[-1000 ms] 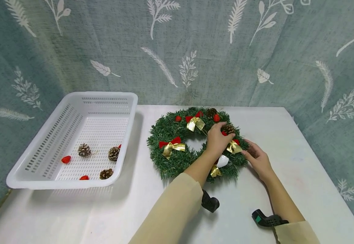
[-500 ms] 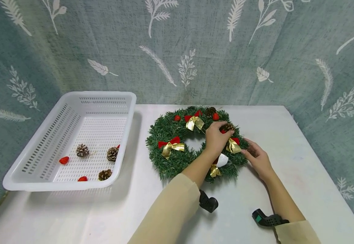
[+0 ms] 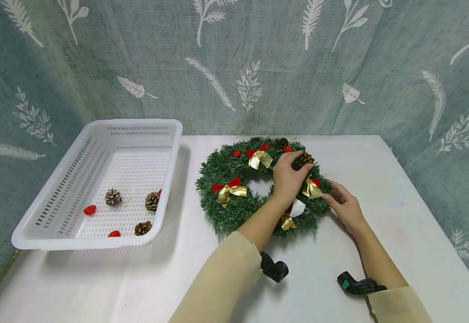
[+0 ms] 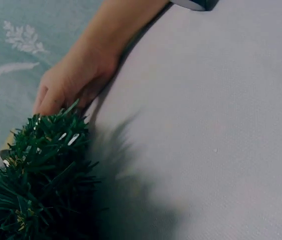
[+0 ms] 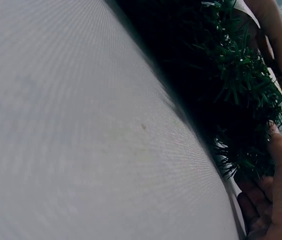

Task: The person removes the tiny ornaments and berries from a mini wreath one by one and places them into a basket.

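A green tinsel wreath (image 3: 222,215) lies on the white table, trimmed with gold-and-red bows (image 3: 232,191), red strawberry-like pieces (image 3: 236,153) and a pine cone (image 3: 280,144) at its back. Reaching over its right part, my left hand (image 3: 288,179) pinches another pine cone (image 3: 308,159) between thumb and fingers; the hand hides part of it. That cone also shows in the right wrist view, at the fingertips. My right hand (image 3: 346,210) grips the wreath's right outer edge, thumb on top and fingers partly underneath, as the right wrist view shows. A white piece (image 3: 297,208) sits by the front bow.
Left of the wreath stands a white perforated plastic basket (image 3: 169,179). Inside are pine cones (image 3: 113,197) and red pieces (image 3: 90,210). A patterned green curtain (image 3: 218,89) hangs behind the table (image 3: 170,278). Each wrist wears a black device (image 3: 275,268).
My left hand and its pine cone have moved slightly up and away over the wreath. The right hand keeps its grip on the edge. The head view has shifted a little.
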Tool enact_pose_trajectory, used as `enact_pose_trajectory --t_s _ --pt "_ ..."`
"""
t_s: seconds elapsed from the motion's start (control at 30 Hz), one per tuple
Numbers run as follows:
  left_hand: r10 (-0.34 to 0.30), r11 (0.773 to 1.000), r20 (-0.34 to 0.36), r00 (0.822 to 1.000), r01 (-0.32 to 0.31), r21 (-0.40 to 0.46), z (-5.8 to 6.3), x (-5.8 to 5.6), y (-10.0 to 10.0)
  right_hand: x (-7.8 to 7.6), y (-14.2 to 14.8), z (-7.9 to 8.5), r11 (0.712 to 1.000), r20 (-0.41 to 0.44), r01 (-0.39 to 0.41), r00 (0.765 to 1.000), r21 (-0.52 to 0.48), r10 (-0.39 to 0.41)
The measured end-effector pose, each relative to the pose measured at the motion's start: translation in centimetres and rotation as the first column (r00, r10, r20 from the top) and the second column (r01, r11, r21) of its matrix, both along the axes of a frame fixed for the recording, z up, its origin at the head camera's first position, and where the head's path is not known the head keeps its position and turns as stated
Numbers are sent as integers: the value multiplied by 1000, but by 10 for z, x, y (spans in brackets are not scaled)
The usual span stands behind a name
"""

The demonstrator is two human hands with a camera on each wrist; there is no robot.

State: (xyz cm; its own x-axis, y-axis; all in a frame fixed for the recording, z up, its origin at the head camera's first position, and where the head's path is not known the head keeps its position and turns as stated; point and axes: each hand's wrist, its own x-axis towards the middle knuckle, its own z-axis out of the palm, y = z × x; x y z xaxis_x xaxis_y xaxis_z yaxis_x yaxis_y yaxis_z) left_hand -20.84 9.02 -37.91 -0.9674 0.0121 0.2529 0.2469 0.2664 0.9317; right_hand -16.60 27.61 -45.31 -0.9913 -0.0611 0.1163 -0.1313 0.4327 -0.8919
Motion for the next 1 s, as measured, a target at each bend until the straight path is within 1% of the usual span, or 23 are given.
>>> enact_pose_trajectory --t_s 0.17,0.4,0.5,0.63,0.73,0.83,0.9,1.0 --pt "-30 999 20 999 30 13 7 5 -5 -3 -2 2 1000 17 14 1000 0 -14" --pt "-105 994 -18 994 104 -15 15 20 -16 -3 -3 2 999 35 13 999 -32 -12" --pt "-136 990 -13 991 136 25 18 25 -22 -2 -2 1 1000 36 18 999 -22 -18" --pt "-154 985 -6 988 154 80 22 29 -34 -2 -3 -1 1000 30 19 999 -7 -19" --pt "-149 983 -16 989 149 105 25 32 -40 -2 -3 -1 1000 36 19 999 -17 -19" --pt "-126 978 -32 991 130 165 29 37 -46 -2 -3 1 1000 50 16 999 -21 -15" --pt "-104 974 -59 993 113 198 31 41 -50 -1 -3 1 1000 58 20 998 -22 -18" --pt "-82 970 -106 991 104 220 35 46 -57 0 -3 2 1000 53 24 998 -21 -23"
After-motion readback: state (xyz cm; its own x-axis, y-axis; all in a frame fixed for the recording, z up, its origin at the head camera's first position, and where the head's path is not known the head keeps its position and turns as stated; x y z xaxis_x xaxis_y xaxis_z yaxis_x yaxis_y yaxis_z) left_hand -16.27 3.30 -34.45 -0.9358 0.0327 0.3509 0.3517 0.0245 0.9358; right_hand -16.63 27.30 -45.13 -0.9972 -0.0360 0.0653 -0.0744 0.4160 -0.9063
